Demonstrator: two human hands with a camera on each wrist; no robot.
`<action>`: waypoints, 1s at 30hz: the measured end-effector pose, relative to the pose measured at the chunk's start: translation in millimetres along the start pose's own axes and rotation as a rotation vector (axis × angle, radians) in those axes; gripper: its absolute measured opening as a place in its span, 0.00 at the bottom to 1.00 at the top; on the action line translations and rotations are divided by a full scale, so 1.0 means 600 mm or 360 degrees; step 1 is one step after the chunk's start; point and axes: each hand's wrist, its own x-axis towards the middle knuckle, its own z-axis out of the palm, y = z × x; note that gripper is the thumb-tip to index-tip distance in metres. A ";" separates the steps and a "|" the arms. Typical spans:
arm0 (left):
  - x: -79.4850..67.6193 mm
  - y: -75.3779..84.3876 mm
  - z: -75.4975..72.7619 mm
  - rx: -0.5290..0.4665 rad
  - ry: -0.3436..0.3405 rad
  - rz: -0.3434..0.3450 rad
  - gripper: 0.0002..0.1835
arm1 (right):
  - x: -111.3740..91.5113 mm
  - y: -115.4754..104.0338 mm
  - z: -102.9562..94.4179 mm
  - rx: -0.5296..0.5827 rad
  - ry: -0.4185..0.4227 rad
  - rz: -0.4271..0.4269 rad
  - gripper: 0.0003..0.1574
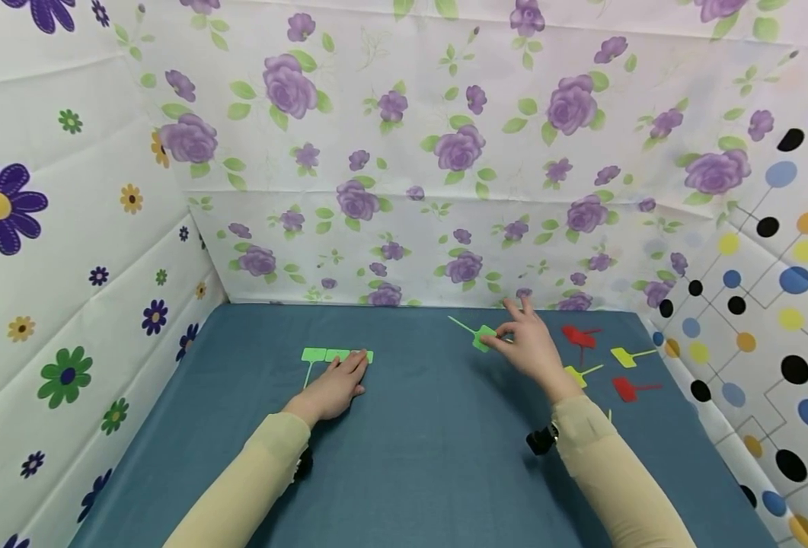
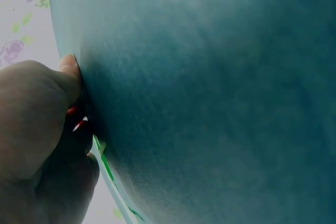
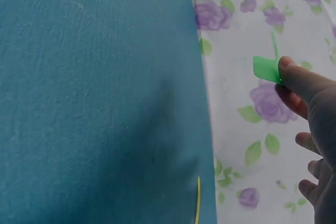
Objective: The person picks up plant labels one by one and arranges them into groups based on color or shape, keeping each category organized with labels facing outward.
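Thumb and index finger of my right hand pinch a green flag-shaped tag with a thin tail. It is held above the blue cloth, its tail pointing up and left, and the right wrist view shows the tag at the fingertips. The other right fingers are spread away from it. On the left, green tags lie edge to edge in a row, one tail pointing toward me. My left hand rests over the row's right part with fingers extended, partly covering it. Green edges show beside that hand in the left wrist view.
Right of my right hand lie red tags and yellow tags, some overlapping; one yellow tag is partly behind the wrist. Blue cloth covers the table. Flowered sheets stand at back and left, a dotted sheet at right.
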 end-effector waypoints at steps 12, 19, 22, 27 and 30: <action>0.001 0.004 -0.005 0.0018 -0.0021 -0.0010 0.35 | 0.012 -0.022 0.011 -0.0059 -0.0084 0.0010 0.11; 0.000 0.002 -0.003 0.0009 -0.0015 -0.0015 0.35 | 0.022 -0.034 0.028 0.0208 -0.0076 0.0102 0.11; 0.001 0.001 -0.001 0.0006 -0.0015 -0.0017 0.35 | 0.029 -0.045 0.035 0.0383 -0.0111 0.0175 0.14; 0.001 0.000 -0.002 0.0007 -0.0017 -0.0016 0.35 | 0.040 -0.072 0.053 0.0590 -0.0151 0.0350 0.17; 0.000 0.000 -0.003 0.0010 -0.0011 -0.0013 0.35 | 0.051 -0.097 0.068 0.0670 -0.0136 0.0457 0.16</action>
